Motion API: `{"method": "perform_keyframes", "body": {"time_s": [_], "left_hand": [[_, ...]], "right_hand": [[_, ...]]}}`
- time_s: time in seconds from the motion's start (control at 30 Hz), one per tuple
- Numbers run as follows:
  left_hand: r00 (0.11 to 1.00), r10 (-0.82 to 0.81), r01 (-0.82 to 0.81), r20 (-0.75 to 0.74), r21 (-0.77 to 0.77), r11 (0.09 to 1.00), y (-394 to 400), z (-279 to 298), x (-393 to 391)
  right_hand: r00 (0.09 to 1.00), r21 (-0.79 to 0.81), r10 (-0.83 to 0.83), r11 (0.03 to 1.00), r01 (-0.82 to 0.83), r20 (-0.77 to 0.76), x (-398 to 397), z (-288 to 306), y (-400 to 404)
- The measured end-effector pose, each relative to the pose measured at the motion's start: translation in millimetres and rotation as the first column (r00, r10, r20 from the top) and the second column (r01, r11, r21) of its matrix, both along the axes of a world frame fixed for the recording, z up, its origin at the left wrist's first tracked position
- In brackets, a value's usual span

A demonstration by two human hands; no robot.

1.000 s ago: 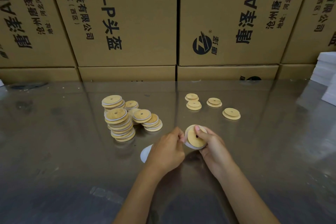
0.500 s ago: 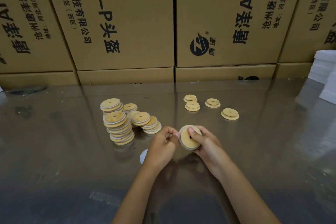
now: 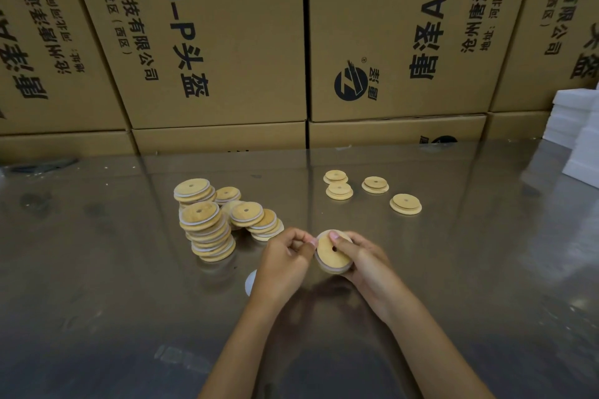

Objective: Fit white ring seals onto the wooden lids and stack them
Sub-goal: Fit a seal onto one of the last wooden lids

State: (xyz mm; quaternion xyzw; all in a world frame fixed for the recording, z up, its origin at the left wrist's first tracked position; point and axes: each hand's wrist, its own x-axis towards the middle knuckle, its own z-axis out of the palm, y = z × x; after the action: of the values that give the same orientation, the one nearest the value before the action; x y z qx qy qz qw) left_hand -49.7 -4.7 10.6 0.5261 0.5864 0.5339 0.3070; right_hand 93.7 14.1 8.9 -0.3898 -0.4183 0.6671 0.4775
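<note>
My right hand point(image 3: 363, 264) grips a round wooden lid point(image 3: 331, 254) with a small centre hole, tilted toward me, a white ring seal showing around its rim. My left hand point(image 3: 285, 261) pinches the lid's left edge at the seal. Left of the hands stand leaning stacks of sealed lids point(image 3: 207, 230) and a lower pile point(image 3: 259, 220). Several bare wooden lids point(image 3: 405, 203) lie loose at the back right. A white ring seal point(image 3: 250, 282) peeks out from behind my left wrist.
The work surface is a shiny metal table point(image 3: 97, 285). A wall of printed cardboard boxes point(image 3: 227, 42) closes off the back edge. White foam blocks point(image 3: 577, 126) are stacked at the far right.
Both hands with the lid have lifted slightly and shifted away from me. The seal has been pressed closer around the lid's rim. The stacks and loose lids have not moved.
</note>
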Motion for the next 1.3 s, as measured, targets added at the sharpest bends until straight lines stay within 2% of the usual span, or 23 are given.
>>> {"method": "perform_keyframes", "body": {"time_s": [0.1,0.17,0.27,0.33,0.5,0.63,0.83,0.97,1.03,1.13,1.3], "left_hand": [[0.997,-0.011,0.014,-0.079,0.043,0.999,-2.3,0.1,2.9],[0.969,-0.045,0.062,-0.242,0.063,0.996,-5.5,-2.5,5.0],[0.881,-0.049,0.081,-0.471,0.049,0.995,-9.2,-7.5,7.0],[0.858,0.005,0.054,-0.514,0.100,0.994,-10.6,-7.0,7.3],[0.883,0.066,0.018,-0.464,0.174,0.985,-8.9,-3.0,6.4],[0.922,0.078,0.011,-0.380,0.226,0.974,-9.7,0.1,5.5],[0.924,0.138,-0.030,-0.357,0.293,0.956,-9.5,1.1,4.0],[0.934,0.207,-0.111,-0.292,0.314,0.943,-6.7,3.4,-0.3],[0.899,0.317,-0.189,-0.303,0.384,0.904,-6.8,7.9,-6.5],[0.762,0.553,-0.363,-0.337,0.485,0.796,-8.8,16.4,-19.5],[0.623,0.748,-0.588,-0.230,0.494,0.641,-12.1,24.5,-52.2]], "right_hand": [[0.996,-0.056,-0.055,0.997,0.051,-0.072,-2.6,3.0,1.1],[0.990,-0.090,-0.075,0.994,0.065,-0.116,-1.8,6.2,1.3],[0.993,-0.088,-0.035,0.996,0.025,-0.113,0.0,10.3,-1.3],[0.996,-0.065,0.022,0.997,-0.028,-0.086,-0.2,12.5,-4.3],[0.993,0.037,0.114,0.993,-0.114,0.008,-1.3,11.1,-6.0],[0.995,0.067,0.100,0.993,-0.100,-0.006,-1.1,9.6,-6.3],[0.999,0.070,0.043,0.997,-0.045,0.023,-2.5,8.8,-7.6],[0.999,0.059,0.021,0.998,-0.023,0.034,-4.2,9.0,-6.7],[0.999,0.044,0.018,0.999,-0.020,0.039,-3.0,8.9,-5.7],[0.999,0.033,0.018,0.999,-0.020,0.034,-2.3,9.8,-4.8],[0.999,0.037,0.025,0.999,-0.026,0.034,-2.6,8.6,-4.8]]}}
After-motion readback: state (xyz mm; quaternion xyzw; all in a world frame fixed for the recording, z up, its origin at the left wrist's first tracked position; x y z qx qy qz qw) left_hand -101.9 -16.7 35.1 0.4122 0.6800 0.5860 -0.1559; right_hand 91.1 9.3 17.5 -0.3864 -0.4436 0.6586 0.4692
